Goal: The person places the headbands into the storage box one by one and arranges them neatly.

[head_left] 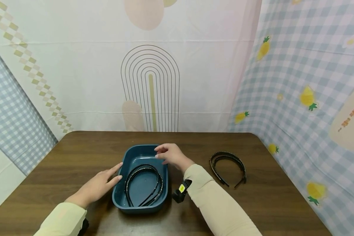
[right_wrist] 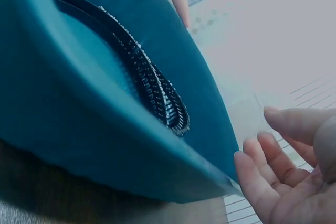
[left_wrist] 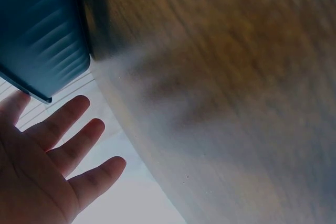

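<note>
A blue plastic bin [head_left: 143, 160] stands on the table, holding several black toothed headbands [head_left: 144, 167] that lie together on its floor. My left hand [head_left: 97, 186] reaches to the bin's left side, its fingers spread and fingertips right at the rim. In the left wrist view, the left hand [left_wrist: 47, 166] shows its palm beside the bin's ribbed outer wall [left_wrist: 44, 35]. Over the far right corner of the bin is my right hand [head_left: 171, 155], fingers loosely bent with nothing between them. The right wrist view shows the right hand [right_wrist: 289, 169] beside the rim, thumb apart from the fingers.
To the right of the bin, black headbands [head_left: 224, 154] lie nested on the brown wooden table [head_left: 271, 203], their ends toward the near side. A white patterned cloth [head_left: 206, 78] hangs behind the table, and a blue checked cloth [head_left: 289, 121] hangs along the right.
</note>
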`<state>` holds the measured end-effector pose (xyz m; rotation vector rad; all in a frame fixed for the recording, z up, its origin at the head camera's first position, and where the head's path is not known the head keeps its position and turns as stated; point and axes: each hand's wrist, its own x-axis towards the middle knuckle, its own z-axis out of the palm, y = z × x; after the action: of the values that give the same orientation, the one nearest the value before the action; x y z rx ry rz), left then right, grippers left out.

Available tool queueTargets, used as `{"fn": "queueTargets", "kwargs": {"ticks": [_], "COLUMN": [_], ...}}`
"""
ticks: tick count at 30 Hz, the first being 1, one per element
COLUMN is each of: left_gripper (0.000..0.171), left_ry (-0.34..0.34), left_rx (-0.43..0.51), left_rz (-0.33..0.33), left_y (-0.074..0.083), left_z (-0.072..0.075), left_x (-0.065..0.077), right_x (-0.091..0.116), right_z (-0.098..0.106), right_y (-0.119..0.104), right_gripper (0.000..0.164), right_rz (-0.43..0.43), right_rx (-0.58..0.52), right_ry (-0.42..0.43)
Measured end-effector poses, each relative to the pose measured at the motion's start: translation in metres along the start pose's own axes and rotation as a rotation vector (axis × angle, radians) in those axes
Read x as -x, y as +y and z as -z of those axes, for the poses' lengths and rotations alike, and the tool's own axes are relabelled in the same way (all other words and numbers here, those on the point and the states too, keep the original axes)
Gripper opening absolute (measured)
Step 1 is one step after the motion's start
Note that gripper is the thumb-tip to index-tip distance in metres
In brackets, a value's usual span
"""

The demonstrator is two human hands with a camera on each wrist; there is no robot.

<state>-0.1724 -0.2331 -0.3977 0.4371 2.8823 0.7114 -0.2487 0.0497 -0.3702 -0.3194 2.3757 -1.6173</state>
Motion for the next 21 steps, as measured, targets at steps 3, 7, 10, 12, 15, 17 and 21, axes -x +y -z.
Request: {"fn": "queueTargets", "kwargs": {"ticks": [3, 7, 10, 12, 15, 17, 21], "left_gripper": [0.066, 0.066, 0.066, 0.066, 0.066, 0.066, 0.067], "left_ry": [-0.003, -0.007, -0.009, -0.008, -0.003, -0.001, -0.002], "left_rx": [0.006, 0.004, 0.004, 0.005, 0.0, -0.002, 0.001], "left_rz": [-0.004, -0.005, -0.006, -0.008, -0.013, -0.013, -0.009], "left_y": [0.0, 0.0, -0.001, -0.001, -0.002, -0.002, -0.003], "left_z": [0.0, 0.0, 0.0, 0.0, 0.0, 0.0, -0.001], "left_x": [0.0, 0.0, 0.0, 0.0, 0.0, 0.0, -0.001], "right_x": [0.002, 0.004, 0.007, 0.009, 0.012, 0.014, 0.019], "right_z": [0.006, 0.014, 0.021, 0.025, 0.032, 0.036, 0.045], "right_y": [0.003, 0.009, 0.013, 0.016, 0.019, 0.021, 0.026], "right_gripper": [0.03, 0.031, 0.031, 0.031, 0.029, 0.028, 0.027], "right_rz": [0.013, 0.044, 0.072, 0.088, 0.107, 0.113, 0.124], "right_rx": [-0.011, -0.012, -0.015, -0.02, -0.013, 0.003, 0.024], "right_ry": [0.002, 0.01, 0.018, 0.027, 0.05, 0.071, 0.094]}}
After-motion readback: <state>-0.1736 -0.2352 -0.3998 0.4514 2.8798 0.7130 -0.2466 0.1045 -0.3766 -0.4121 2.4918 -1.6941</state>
